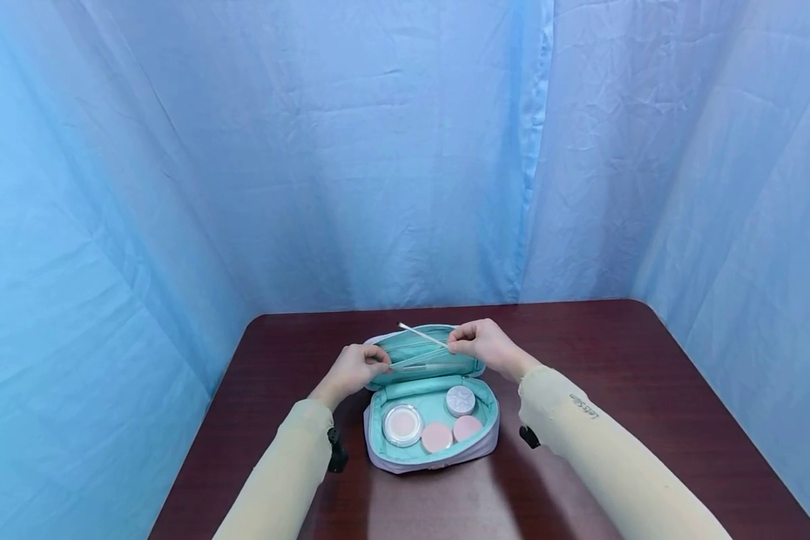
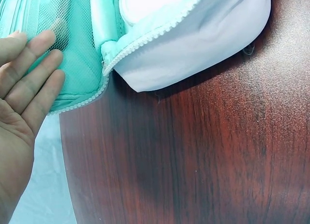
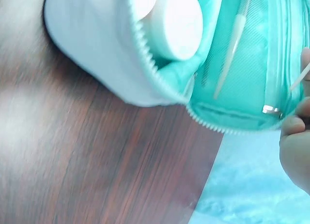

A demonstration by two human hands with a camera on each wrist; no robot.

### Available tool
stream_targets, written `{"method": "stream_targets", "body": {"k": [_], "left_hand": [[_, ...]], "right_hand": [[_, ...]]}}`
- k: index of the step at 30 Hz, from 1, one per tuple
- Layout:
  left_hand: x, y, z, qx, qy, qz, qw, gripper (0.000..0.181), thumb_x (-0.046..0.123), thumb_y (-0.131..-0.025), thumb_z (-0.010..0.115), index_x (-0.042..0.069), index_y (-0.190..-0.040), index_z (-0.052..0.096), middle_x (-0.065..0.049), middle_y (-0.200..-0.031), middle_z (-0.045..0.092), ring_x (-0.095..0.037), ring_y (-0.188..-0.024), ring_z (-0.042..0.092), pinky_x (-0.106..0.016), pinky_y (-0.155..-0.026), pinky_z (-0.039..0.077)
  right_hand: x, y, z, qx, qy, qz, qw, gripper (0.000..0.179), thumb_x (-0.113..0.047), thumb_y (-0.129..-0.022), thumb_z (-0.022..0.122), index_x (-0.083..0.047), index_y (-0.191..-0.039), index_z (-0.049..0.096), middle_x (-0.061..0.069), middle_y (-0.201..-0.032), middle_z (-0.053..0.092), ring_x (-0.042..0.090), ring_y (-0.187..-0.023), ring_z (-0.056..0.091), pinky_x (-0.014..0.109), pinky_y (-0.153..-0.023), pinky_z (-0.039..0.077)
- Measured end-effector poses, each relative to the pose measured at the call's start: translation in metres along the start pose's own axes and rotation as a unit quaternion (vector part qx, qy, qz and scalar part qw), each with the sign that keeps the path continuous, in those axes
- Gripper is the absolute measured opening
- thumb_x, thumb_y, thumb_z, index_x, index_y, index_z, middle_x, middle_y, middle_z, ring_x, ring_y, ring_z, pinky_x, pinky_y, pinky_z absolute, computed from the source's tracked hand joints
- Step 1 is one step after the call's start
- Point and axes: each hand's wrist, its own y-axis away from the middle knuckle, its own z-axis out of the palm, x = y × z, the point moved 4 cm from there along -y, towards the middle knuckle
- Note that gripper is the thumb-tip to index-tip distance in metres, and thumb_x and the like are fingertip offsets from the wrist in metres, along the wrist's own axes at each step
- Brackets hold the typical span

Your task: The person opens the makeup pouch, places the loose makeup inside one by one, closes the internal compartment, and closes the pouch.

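An unzipped cosmetic bag (image 1: 432,461), lavender outside and mint green inside, lies on the table with its lid folded back. My left hand (image 1: 358,367) is at the lid's left side, thumb and index finger pinching the edge of the mesh pocket (image 2: 80,54); its other fingers lie over the mesh. Between thumb and fingertips, my right hand (image 1: 489,346) holds a thin white-handled makeup brush (image 1: 424,335). The brush slants up and left across the lid, its small dark tip outward. Another slim white-handled tool (image 3: 232,52) shows behind the mesh.
Inside the bag's base are a round clear-rimmed compact (image 1: 403,425), two pink-lidded jars (image 1: 436,437) and a silvery-lidded jar (image 1: 460,400). A metal zipper pull (image 3: 271,109) hangs at the pocket's end. The dark red wooden table (image 1: 263,420) meets blue curtains (image 1: 405,165) behind and at both sides.
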Motion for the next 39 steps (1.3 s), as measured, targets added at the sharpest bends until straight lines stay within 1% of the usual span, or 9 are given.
{"method": "stream_targets", "body": {"k": [4, 7, 11, 14, 21, 26, 29, 34, 39], "left_hand": [[0.0, 0.0, 0.001, 0.0, -0.001, -0.001, 1.0, 0.012, 0.01, -0.101, 0.064, 0.009, -0.099, 0.076, -0.004, -0.098, 0.074, -0.032, -0.105, 0.072, -0.043, -0.088, 0.058], [0.0, 0.0, 0.001, 0.002, -0.001, 0.0, 1.0, 0.012, 0.009, -0.101, 0.064, 0.009, -0.099, 0.076, -0.004, -0.098, 0.074, -0.033, -0.104, 0.072, -0.042, -0.088, 0.058], [0.001, 0.0, 0.001, 0.005, -0.012, 0.007, 0.9999, 0.013, 0.008, -0.1, 0.064, 0.009, -0.097, 0.076, -0.004, -0.099, 0.074, -0.029, -0.101, 0.073, -0.039, -0.084, 0.059], [0.002, 0.001, 0.002, 0.005, -0.021, 0.011, 0.9997, 0.013, 0.008, -0.1, 0.064, 0.009, -0.097, 0.077, -0.003, -0.099, 0.074, -0.026, -0.098, 0.073, -0.037, -0.081, 0.059], [0.004, 0.002, 0.002, 0.002, -0.037, 0.022, 0.9991, 0.013, 0.009, -0.099, 0.066, 0.01, -0.097, 0.079, -0.002, -0.096, 0.075, -0.027, -0.094, 0.071, -0.035, -0.076, 0.057], [0.004, 0.002, 0.002, 0.002, -0.056, 0.028, 0.998, 0.011, 0.012, -0.097, 0.069, 0.011, -0.096, 0.081, 0.001, -0.093, 0.074, -0.021, -0.088, 0.065, -0.033, -0.074, 0.056], [0.005, 0.002, 0.002, 0.001, -0.07, 0.029, 0.9971, 0.011, 0.014, -0.097, 0.071, 0.012, -0.095, 0.081, 0.002, -0.094, 0.074, -0.017, -0.088, 0.063, -0.031, -0.074, 0.056], [0.005, 0.001, 0.004, -0.004, -0.086, 0.029, 0.9958, 0.011, 0.016, -0.096, 0.071, 0.013, -0.096, 0.082, 0.004, -0.098, 0.074, -0.014, -0.092, 0.062, -0.031, -0.076, 0.056], [0.007, 0.002, 0.006, -0.007, -0.094, 0.028, 0.9952, 0.011, 0.016, -0.096, 0.072, 0.016, -0.094, 0.082, 0.004, -0.097, 0.074, -0.014, -0.092, 0.062, -0.03, -0.076, 0.056]], "right_hand": [[-0.006, -0.005, 0.006, 0.006, -0.002, 0.007, 1.0, 0.011, -0.02, -0.098, 0.071, -0.011, -0.099, 0.078, 0.002, -0.101, 0.071, 0.023, -0.092, 0.058, 0.045, -0.086, 0.052], [-0.012, -0.008, 0.01, 0.01, -0.008, 0.015, 0.9998, 0.011, -0.02, -0.098, 0.071, -0.012, -0.1, 0.078, 0.002, -0.103, 0.072, 0.023, -0.096, 0.06, 0.045, -0.089, 0.053], [-0.019, -0.011, 0.014, 0.018, -0.012, 0.018, 0.9996, 0.009, -0.02, -0.097, 0.072, -0.014, -0.098, 0.079, 0.002, -0.102, 0.073, 0.022, -0.097, 0.061, 0.045, -0.091, 0.053], [-0.022, -0.012, 0.016, 0.021, -0.017, 0.015, 0.9995, 0.009, -0.021, -0.097, 0.072, -0.015, -0.097, 0.079, 0.002, -0.101, 0.073, 0.022, -0.096, 0.062, 0.043, -0.089, 0.053], [-0.022, -0.016, 0.021, 0.038, -0.053, 0.024, 0.9976, 0.011, -0.022, -0.098, 0.071, -0.015, -0.098, 0.08, 0.003, -0.102, 0.074, 0.024, -0.101, 0.063, 0.044, -0.092, 0.052], [-0.02, -0.019, 0.023, 0.051, -0.077, 0.036, 0.9951, 0.012, -0.022, -0.098, 0.071, -0.014, -0.1, 0.08, 0.004, -0.104, 0.074, 0.024, -0.102, 0.063, 0.044, -0.093, 0.052], [-0.019, -0.021, 0.025, 0.059, -0.086, 0.039, 0.9938, 0.013, -0.023, -0.097, 0.073, -0.013, -0.101, 0.08, 0.004, -0.105, 0.074, 0.024, -0.104, 0.062, 0.046, -0.094, 0.051], [-0.017, -0.022, 0.027, 0.074, -0.091, 0.025, 0.9929, 0.015, -0.025, -0.097, 0.073, -0.012, -0.101, 0.079, 0.004, -0.109, 0.073, 0.026, -0.107, 0.06, 0.049, -0.094, 0.051], [-0.014, -0.022, 0.03, 0.096, -0.1, 0.009, 0.9903, 0.015, -0.024, -0.096, 0.073, -0.011, -0.102, 0.079, 0.005, -0.105, 0.073, 0.03, -0.103, 0.062, 0.047, -0.092, 0.052]]}}
